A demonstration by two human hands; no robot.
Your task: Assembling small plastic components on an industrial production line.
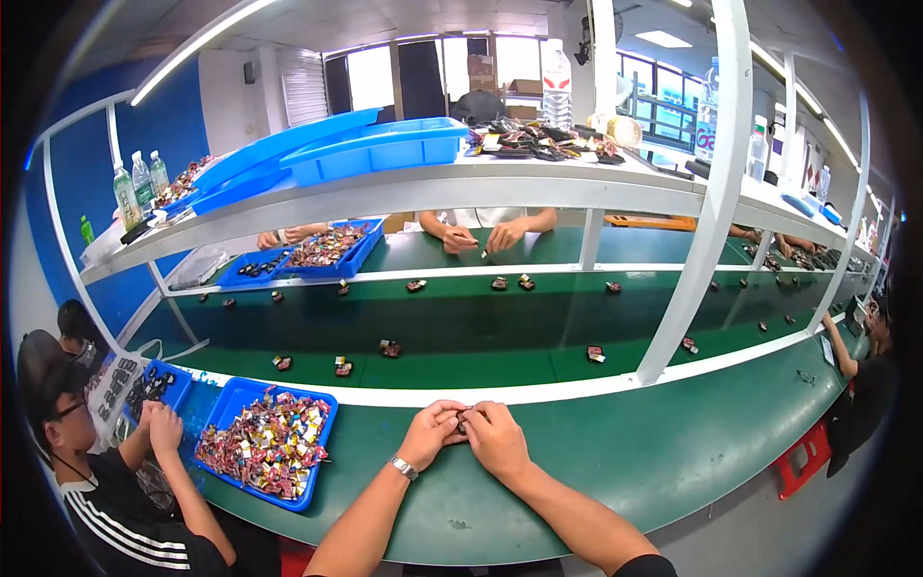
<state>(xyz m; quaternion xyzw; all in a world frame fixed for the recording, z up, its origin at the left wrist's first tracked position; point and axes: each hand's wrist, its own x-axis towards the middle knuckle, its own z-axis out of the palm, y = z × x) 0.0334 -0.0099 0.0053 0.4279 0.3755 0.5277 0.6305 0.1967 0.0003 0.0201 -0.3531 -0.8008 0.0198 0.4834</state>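
Observation:
Over the near green worktable [404, 519], my left hand [430, 438] and my right hand [496, 442] meet with fingers closed. Between their fingertips is a small dark piece [462, 420]; the fingers cover most of it, so its kind cannot be made out. A watch with a metal band [404, 467] circles my left wrist. Left of my left forearm stands a blue tray [321, 456], heaped with small parts [264, 438] in red, yellow, white and silver with thin wires.
Beyond a white rail [413, 395] runs a green conveyor belt [481, 332] with scattered small assemblies [596, 354]. A white post [694, 231] and an overhead shelf [404, 197] with trays and bottles frame it. Other people work at left [159, 428], opposite [486, 238] and far right.

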